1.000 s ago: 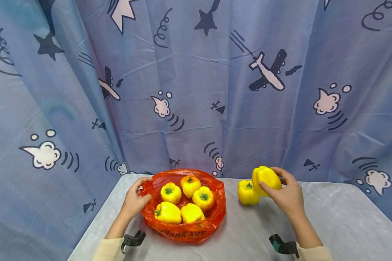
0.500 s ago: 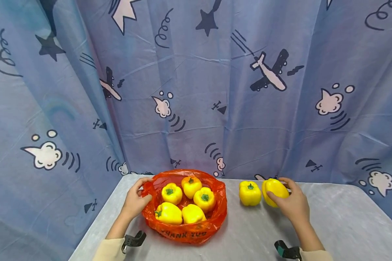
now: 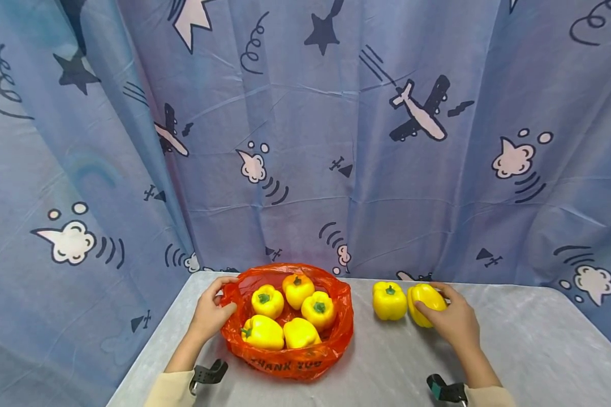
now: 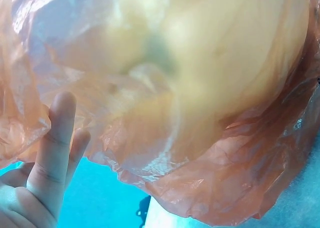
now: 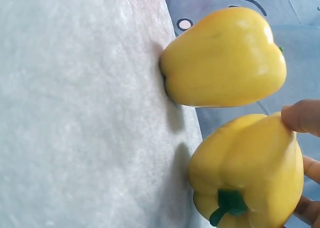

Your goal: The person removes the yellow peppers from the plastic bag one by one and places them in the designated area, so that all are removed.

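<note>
A red plastic bag with its mouth rolled wide stands left of the table's middle. Inside it lie several yellow bell peppers. My left hand grips the bag's left rim between thumb and fingers; in the left wrist view a finger lies against the thin plastic. My right hand holds another yellow bell pepper, thumb on the near side and fingers behind. This pepper is tipped on its side, at the table surface. Just left of it a yellow bell pepper stands upright.
A grey-white cloth covers the table. A blue patterned curtain hangs right behind the table's back edge and along the left. Black straps sit at both wrists.
My right hand has lowered the yellow bell pepper and moved it slightly right, from overlapping the standing pepper down to the table beside it. My left hand and the bag have stayed put.
</note>
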Available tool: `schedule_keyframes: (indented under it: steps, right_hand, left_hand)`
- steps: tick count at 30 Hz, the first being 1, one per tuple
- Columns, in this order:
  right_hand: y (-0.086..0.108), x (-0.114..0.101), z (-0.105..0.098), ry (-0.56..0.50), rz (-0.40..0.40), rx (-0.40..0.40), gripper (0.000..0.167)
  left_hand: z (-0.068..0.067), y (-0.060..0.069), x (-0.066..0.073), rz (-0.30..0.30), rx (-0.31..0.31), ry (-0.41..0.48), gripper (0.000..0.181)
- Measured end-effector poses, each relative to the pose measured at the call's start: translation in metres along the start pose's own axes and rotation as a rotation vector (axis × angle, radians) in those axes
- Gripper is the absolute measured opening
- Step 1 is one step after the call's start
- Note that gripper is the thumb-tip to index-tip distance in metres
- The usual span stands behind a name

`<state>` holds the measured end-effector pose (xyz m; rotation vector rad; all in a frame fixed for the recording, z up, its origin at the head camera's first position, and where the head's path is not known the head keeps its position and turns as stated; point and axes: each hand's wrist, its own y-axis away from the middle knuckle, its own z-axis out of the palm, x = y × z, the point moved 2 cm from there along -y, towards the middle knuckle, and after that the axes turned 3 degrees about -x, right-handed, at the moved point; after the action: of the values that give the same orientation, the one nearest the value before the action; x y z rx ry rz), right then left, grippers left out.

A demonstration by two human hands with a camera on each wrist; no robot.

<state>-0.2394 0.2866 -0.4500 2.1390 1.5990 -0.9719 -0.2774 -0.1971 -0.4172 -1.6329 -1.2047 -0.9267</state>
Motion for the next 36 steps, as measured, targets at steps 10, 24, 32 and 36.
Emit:
schedule_keyframes:
  steps: [10,24,32,36]
  right_hand:
    - [-0.003,0.004,0.005,0.034,-0.013,-0.049,0.074]
    - [0.0,0.004,0.008,0.025,-0.045,-0.144,0.077]
    - [0.0,0.0,0.005,0.034,-0.066,-0.121,0.076]
    - [0.0,-0.003,0.002,0.046,-0.068,-0.11,0.075]
  left_hand:
    - [0.0,-0.005,-0.021,0.02,0.013,0.009,0.046]
    - [0.001,-0.002,-0.02,0.003,0.01,0.018,0.046]
    - [0.0,-0.005,-0.017,-0.008,0.01,0.012,0.046]
    - [0.0,-0.005,-0.016,-0.006,0.007,0.002,0.047]
